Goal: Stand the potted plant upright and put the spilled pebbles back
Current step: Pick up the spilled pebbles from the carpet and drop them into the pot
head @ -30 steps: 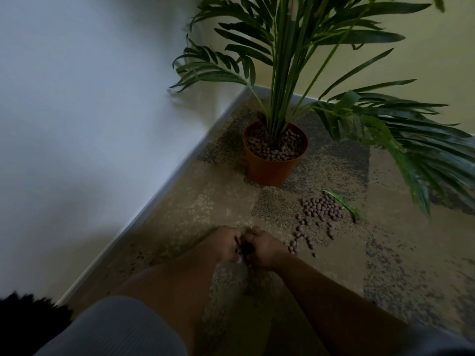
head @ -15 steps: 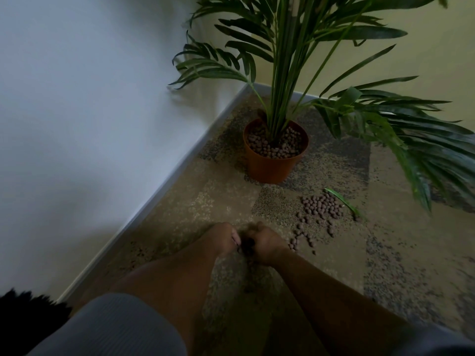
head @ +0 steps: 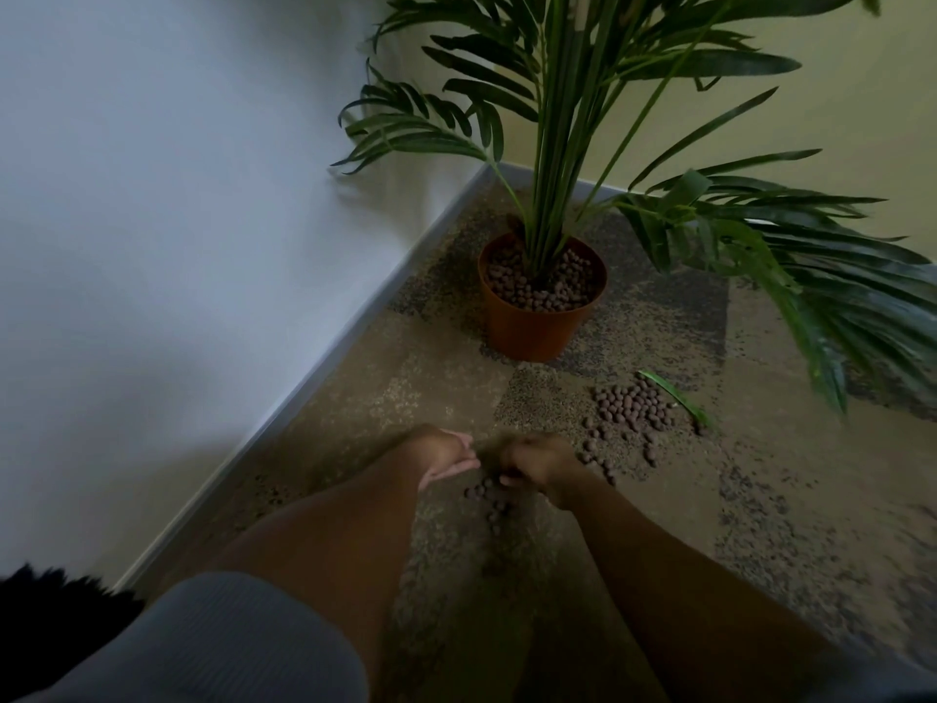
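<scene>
The pot (head: pixel 541 317) stands upright on the carpet (head: pixel 791 499) in the room corner, its far side close to the skirting board (head: pixel 304 383) and to the yellow wall (head: pixel 862 124) behind. The plant (head: pixel 568 119) rises straight from it; fronds spread left toward the white wall (head: pixel 152 195) and droop low to the right of the pot. Pebbles fill the pot to just below the rim.

Nearer the camera and to the right of the pot, well apart from it, lies a pile of spilled pebbles (head: pixel 631 405), with strays trailing toward the hands. A loose green leaf (head: pixel 674 395) lies just beside the pile, on its far right edge.

Well in front of the pot, the left hand (head: pixel 446 451) is cupped palm-up, fingers relaxed. The right hand (head: pixel 540 461) is close beside it with fingers curled, blurred; whether it grips pebbles cannot be told. A small scatter of pebbles (head: pixel 487 499) shows just below both hands.

Bare carpet lies open between the pot and the hands, and to the right of the pile.
</scene>
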Available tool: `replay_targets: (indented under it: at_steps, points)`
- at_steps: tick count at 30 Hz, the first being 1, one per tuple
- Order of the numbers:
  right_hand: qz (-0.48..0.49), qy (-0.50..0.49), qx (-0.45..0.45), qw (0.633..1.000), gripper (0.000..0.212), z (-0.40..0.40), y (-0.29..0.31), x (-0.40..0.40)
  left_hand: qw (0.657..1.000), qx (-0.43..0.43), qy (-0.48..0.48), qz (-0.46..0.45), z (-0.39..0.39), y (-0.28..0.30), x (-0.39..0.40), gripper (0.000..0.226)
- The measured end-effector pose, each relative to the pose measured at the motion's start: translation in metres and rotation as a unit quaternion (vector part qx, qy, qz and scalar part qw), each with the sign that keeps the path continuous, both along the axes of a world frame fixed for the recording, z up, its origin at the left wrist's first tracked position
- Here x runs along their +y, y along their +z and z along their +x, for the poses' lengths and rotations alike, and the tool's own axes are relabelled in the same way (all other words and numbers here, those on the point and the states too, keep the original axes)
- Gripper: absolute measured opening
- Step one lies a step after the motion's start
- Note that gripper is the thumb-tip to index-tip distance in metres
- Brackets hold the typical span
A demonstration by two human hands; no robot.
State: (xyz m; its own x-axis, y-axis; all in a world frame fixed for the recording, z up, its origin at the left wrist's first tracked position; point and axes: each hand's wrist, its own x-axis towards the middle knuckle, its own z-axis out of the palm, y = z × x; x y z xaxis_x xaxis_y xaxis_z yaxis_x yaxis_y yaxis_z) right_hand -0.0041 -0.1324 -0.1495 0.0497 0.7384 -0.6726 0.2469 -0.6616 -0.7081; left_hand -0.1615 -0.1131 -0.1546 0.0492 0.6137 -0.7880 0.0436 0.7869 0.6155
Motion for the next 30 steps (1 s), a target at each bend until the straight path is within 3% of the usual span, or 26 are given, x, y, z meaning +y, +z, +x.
replay_targets:
  at_steps: [1, 3, 7, 10, 14, 20, 24, 30]
  points:
    - [-0.040, -0.090, 0.128, 0.987, 0.015, 0.001, 0.003, 0.000, 1.000, -0.013, 0.013, -0.007, 0.001, 0.000, 0.001, 0.031]
    - [-0.078, -0.182, 0.279, 0.939, 0.021, 0.009, 0.005, 0.000, 0.998, -0.045, 0.044, -0.021, 0.002, 0.000, 0.005, 0.027]
    - [-0.082, -0.247, 0.403, 0.878, 0.015, 0.018, 0.005, -0.001, 0.990, -0.103, 0.089, -0.032, 0.003, 0.004, 0.010, 0.021]
    - [-0.077, -0.274, 0.423, 0.860, 0.011, 0.018, 0.002, 0.002, 0.979, -0.148, 0.134, -0.032, 0.004, 0.012, 0.011, 0.025]
    - [-0.067, -0.280, 0.432, 0.855, 0.023, 0.017, 0.012, 0.015, 0.953, -0.194, 0.232, -0.033, 0.002, 0.026, 0.021, 0.031]
    - [0.035, -0.322, 0.479, 0.816, 0.031, 0.021, 0.060, 0.046, 0.925, -0.194, 0.327, 0.015, 0.007, 0.062, 0.062, 0.031]
    - [0.095, -0.367, 0.495, 0.782, 0.034, 0.026, 0.094, 0.069, 0.908, -0.256, 0.325, 0.067, 0.030, 0.102, 0.089, 0.031]
    - [0.106, -0.390, 0.473, 0.783, 0.035, 0.023, 0.128, 0.100, 0.900, -0.308, 0.280, 0.130, 0.067, 0.137, 0.118, 0.030]
